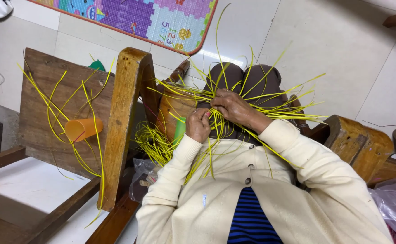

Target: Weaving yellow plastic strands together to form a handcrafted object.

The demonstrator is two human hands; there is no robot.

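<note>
1. Many thin yellow strips (234,106) fan out from a woven knot at the middle of the frame, over the person's lap; loose ends spray toward the upper right and lower centre
2. The left hand (198,125) is curled tight around a bunch of the strips just left of the knot; the right hand (232,107) lies over the knot with fingers bent, pinching strands
3. Likely trouble: the strips look springy, so a slackened pinch could let the crossing open and the ends whip apart
4. The free ends cross one another thickly, so the wrong strand could be picked up, or one could kink if bent hard
5. A coil of spare strips (155,142) hangs just left of the left hand, beside a green piece (180,129); it could snag the working ends
6. At centre left, more strips drape a wooden chair (125,117) and an orange cup (83,129), which a tug could tip
</note>
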